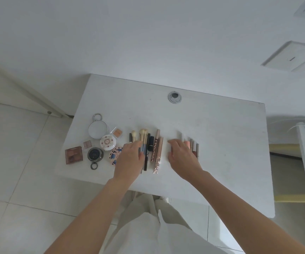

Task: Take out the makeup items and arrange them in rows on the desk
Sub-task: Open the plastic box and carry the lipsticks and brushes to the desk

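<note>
Brushes [142,139], pencils and slim tubes lie side by side in a row at the centre of the white worktop [221,136], seen from above. My left hand [129,158] reaches over the brush handles, fingers fairly straight and resting on them, pinching nothing that I can see. My right hand [182,157] lies just right of centre, fingers loosely spread over a small bunch of lip pencils [194,148]; its fingertips may hide a light stick, but I cannot tell for sure.

To the left of the frame sit the compacts: a round mirror [98,129], a patterned round compact [108,142], a dark pot [95,154], a brown eyeshadow palette [74,154].

I judge the sticks to be light, stiff and smooth, so they will roll at a nudge. I would steady them flat with straight fingers, or pinch one at mid-length. Brush heads are soft; take the handle. The mirror and pressed powders look fragile, best lifted by their rims.
</note>
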